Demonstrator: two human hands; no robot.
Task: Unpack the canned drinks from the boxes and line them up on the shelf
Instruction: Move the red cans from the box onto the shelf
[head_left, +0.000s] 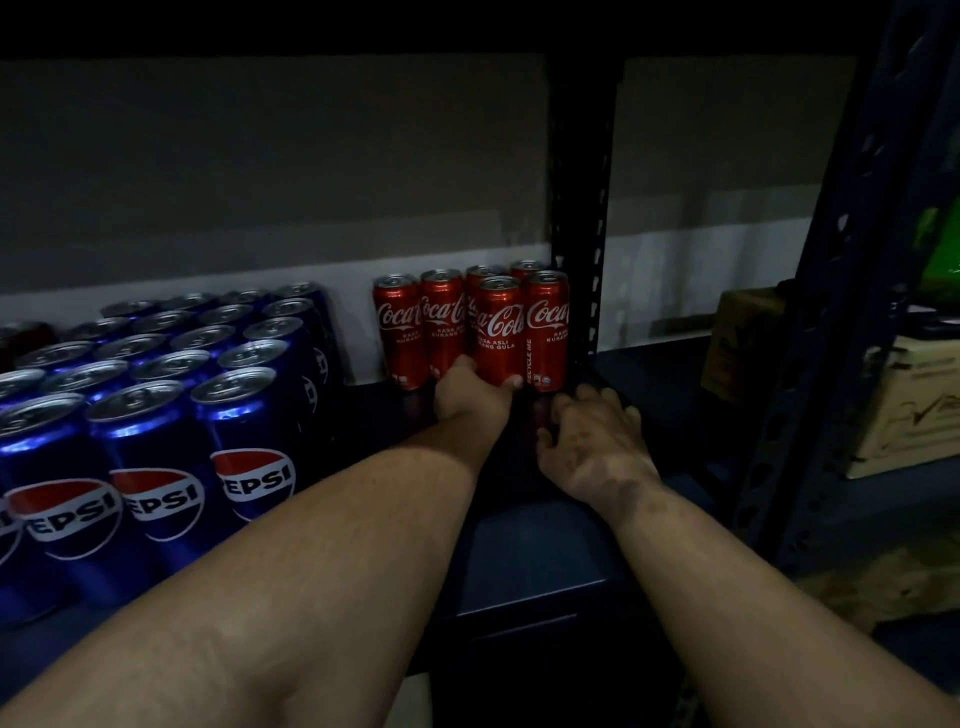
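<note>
1. A person's left hand (470, 392) grips the base of a red Coke can (498, 332) on a dark shelf (530, 551), thumb and fingers curled round its foot. The can stands upright, touching a cluster of five more Coke cans (415, 332) behind and beside those fingers.

2. The right hand (592, 441) rests near the shelf's post (579, 208), fingers spread and loosely bent, holding nothing, just right of the gripped can.

3. Risk, as a judgement: a low grip on a tall can invites tipping. A shove forward could topple the neighbours touching it, or leave the row crooked.

4. Well to the left of the left fingers, blue Pepsi cans (156, 395) stand in packed rows. Bare shelf lies between them and the Coke.

5. The room is dim, with a grey wall (260, 171) behind. Past the right fingers, beyond the post, sit what look like cardboard boxes (904, 410), though darkness blurs them.
</note>
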